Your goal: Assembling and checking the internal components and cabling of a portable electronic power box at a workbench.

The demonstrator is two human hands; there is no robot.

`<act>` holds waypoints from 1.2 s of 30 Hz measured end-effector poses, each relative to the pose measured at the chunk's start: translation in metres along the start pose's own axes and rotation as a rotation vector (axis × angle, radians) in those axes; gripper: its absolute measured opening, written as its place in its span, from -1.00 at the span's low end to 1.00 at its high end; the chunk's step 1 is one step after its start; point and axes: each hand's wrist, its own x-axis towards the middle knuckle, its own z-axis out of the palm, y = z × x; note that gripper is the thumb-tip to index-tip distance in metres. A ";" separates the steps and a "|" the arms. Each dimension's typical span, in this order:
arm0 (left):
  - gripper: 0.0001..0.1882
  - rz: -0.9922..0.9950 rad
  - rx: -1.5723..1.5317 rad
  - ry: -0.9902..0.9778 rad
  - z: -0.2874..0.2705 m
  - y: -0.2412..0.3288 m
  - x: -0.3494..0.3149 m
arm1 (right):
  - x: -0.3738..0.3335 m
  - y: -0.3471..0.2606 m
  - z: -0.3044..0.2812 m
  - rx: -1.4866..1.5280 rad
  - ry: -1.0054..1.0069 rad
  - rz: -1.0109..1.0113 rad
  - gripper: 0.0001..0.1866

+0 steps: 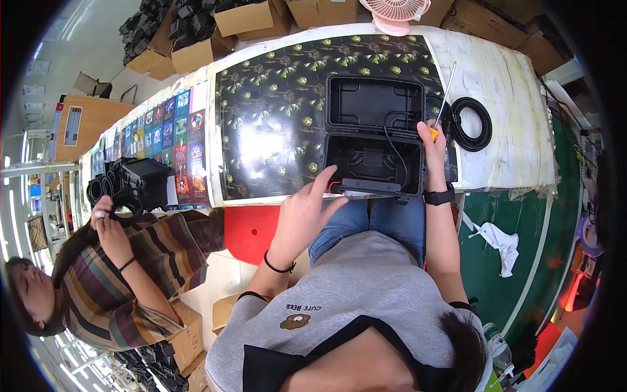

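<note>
An opened black plastic case (pixel 375 138) lies at the table's front edge, its lid half folded back on the far side. A black cable runs inside from one half to the other. A bit of red wire shows at the near left corner. My left hand (pixel 302 212) is beside that corner, thumb and index finger spread, holding nothing. At the case's right side, my right hand (pixel 434 150) is closed round a screwdriver (pixel 434 132) with an orange handle, its long shaft pointing up and away. That hand's inner side rests close against the case; whether it touches is unclear.
A coil of black cable (pixel 471 124) lies to the right. A pink fan (pixel 395 14) stands at the far edge. Cartons (pixel 255 19) line the back. At left, a co-worker's hand (pixel 111 228) is by black cables and a dark case (pixel 145 171). A red stool (pixel 251 235) stands between us.
</note>
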 end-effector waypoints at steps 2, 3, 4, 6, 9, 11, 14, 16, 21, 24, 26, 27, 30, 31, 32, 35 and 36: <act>-0.43 -0.014 -0.059 0.034 0.014 -0.001 -0.001 | 0.003 0.001 0.003 -0.003 0.018 0.012 -0.68; -0.40 -0.028 -0.118 0.067 0.021 -0.004 -0.002 | 0.004 0.001 0.004 -0.007 0.036 0.025 -0.68; -0.40 -0.030 -0.119 0.068 0.029 -0.011 -0.003 | 0.004 0.001 0.004 -0.008 0.034 0.025 -0.68; -0.38 -0.011 -0.337 0.188 0.039 -0.023 -0.004 | 0.003 0.001 0.004 0.035 0.015 0.038 -0.69; -0.26 -0.034 -0.412 0.133 0.040 -0.023 -0.004 | 0.001 -0.002 0.004 0.042 0.019 0.025 -0.70; -0.19 -0.117 -0.427 0.054 0.037 -0.011 -0.004 | 0.001 0.001 0.002 0.045 0.021 0.026 -0.70; -0.08 -0.188 -0.530 0.006 0.055 -0.009 -0.007 | 0.000 0.002 0.003 0.059 0.018 0.028 -0.70; -0.10 -0.194 -0.741 0.016 0.060 -0.010 -0.008 | 0.001 0.002 0.005 0.066 0.019 0.028 -0.70; -0.34 -0.147 -0.910 -0.057 0.034 0.008 -0.004 | -0.004 -0.002 0.009 0.071 0.035 0.024 -0.70; -0.66 -0.059 -0.829 -0.101 0.031 0.006 -0.003 | -0.002 -0.001 0.007 0.091 0.040 0.050 -0.70; -0.66 -0.046 -0.837 -0.111 0.030 0.000 -0.002 | -0.002 -0.007 0.010 0.111 0.048 0.065 -0.70; -0.65 -0.034 -0.846 -0.120 0.029 -0.003 -0.001 | -0.003 -0.012 0.013 0.122 0.053 0.125 -0.69; -0.66 -0.118 -1.055 -0.112 0.022 -0.008 0.002 | -0.003 -0.011 0.013 0.114 0.040 0.141 -0.68; -0.67 -0.174 -1.221 -0.078 0.021 -0.010 0.003 | -0.003 -0.008 0.011 0.091 0.023 0.100 -0.67; -0.67 -0.196 -1.247 -0.059 0.016 -0.013 0.004 | -0.002 -0.006 0.010 0.104 0.003 0.071 -0.67; -0.73 -0.249 -1.529 0.022 0.010 -0.030 0.010 | -0.011 -0.015 0.013 0.131 -0.061 -0.005 -0.67; -0.79 -0.308 -1.370 0.099 0.011 -0.029 0.011 | -0.013 -0.020 0.014 0.137 -0.076 0.035 -0.64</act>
